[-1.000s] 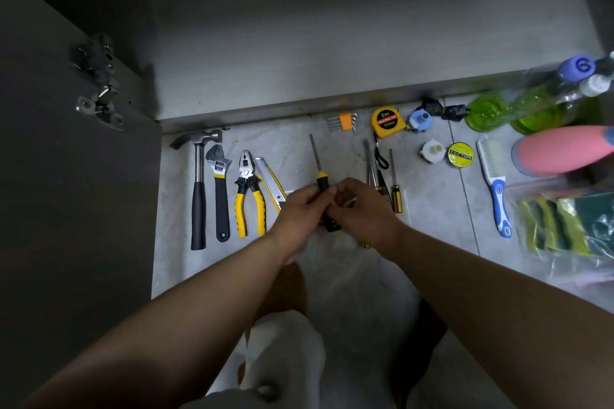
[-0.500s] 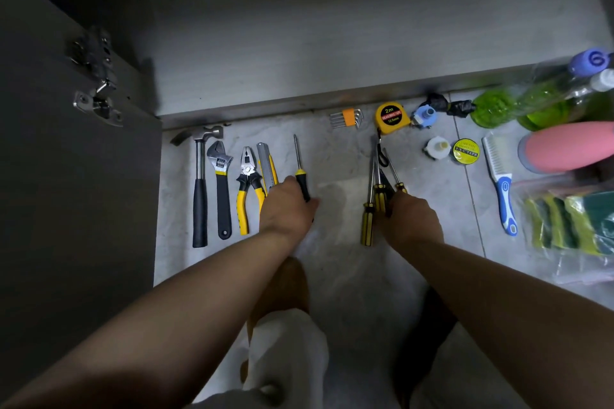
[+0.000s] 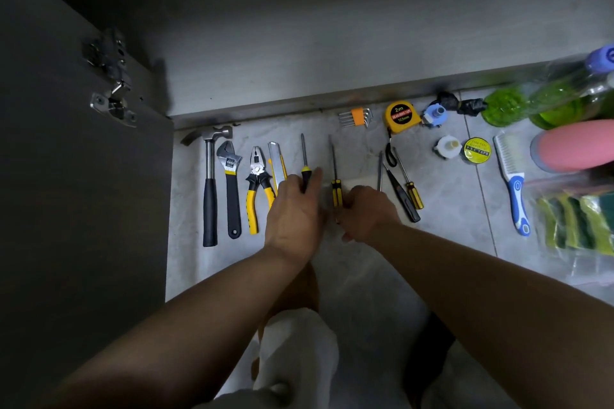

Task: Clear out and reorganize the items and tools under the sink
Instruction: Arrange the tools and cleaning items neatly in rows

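Tools lie in a row on the tiled floor before the open sink cabinet (image 3: 332,43). My left hand (image 3: 294,209) covers the handle of a black-handled screwdriver (image 3: 303,156), which lies flat next to a utility knife (image 3: 277,163). My right hand (image 3: 365,212) grips the handle of a yellow-and-black screwdriver (image 3: 336,196), which points at the cabinet just right of the first one. To its right lie a thin shaft (image 3: 380,169) with its handle hidden under my right hand, a black-handled tool (image 3: 402,196) and a small yellow screwdriver (image 3: 412,189).
Hammer (image 3: 209,183), wrench (image 3: 231,183) and pliers (image 3: 255,186) lie at the left. Hex keys (image 3: 357,117), tape measure (image 3: 400,116), PVC tape (image 3: 476,149), brush (image 3: 513,176), green bottles (image 3: 531,103), pink bottle (image 3: 578,146) and bagged sponges (image 3: 578,222) are right. The cabinet door (image 3: 83,192) stands open left.
My right hand has moved left with one yellow screwdriver, out of the cluster and next to the black-handled one. My left hand has stayed on the black-handled screwdriver.
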A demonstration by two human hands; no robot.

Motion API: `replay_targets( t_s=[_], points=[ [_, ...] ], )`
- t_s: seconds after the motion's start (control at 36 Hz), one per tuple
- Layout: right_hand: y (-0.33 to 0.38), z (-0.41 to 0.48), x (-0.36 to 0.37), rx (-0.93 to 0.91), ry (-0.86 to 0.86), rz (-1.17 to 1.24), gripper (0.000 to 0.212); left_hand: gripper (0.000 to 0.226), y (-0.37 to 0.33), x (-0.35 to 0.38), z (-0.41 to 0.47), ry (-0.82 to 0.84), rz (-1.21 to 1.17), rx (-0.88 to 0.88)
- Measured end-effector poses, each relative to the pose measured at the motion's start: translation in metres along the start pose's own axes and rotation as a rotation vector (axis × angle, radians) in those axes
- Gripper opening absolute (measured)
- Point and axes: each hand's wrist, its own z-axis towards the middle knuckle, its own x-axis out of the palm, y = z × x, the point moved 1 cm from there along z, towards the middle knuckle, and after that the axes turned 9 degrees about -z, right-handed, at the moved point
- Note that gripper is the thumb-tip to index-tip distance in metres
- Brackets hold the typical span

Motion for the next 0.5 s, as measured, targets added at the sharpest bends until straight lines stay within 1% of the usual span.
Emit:
replay_targets(
  t_s=[0.08,0.14,0.19,0.33,0.5],
  points=[
    [0.007,0.005,0.006,0.056,0.018,-0.029,0.021,0.067,0.007,-0.001,-0.004,-0.004,0.153,0.076],
    [0.009,0.008,0.010,0.052,0.000,-0.070,0.020,0.069,0.011,-0.002,-0.006,0.010,0.201,0.090],
    [0.010,0.011,0.015,0.040,-0.030,-0.096,0.019,0.073,0.014,-0.004,-0.008,0.005,0.211,0.094],
    [0.014,0.017,0.025,0.016,-0.096,-0.119,0.021,0.073,0.019,-0.006,-0.010,-0.013,0.230,0.079],
    [0.016,0.019,0.028,0.000,-0.096,-0.083,0.023,0.073,0.023,-0.004,-0.012,-0.026,0.238,0.068]
  ],
)
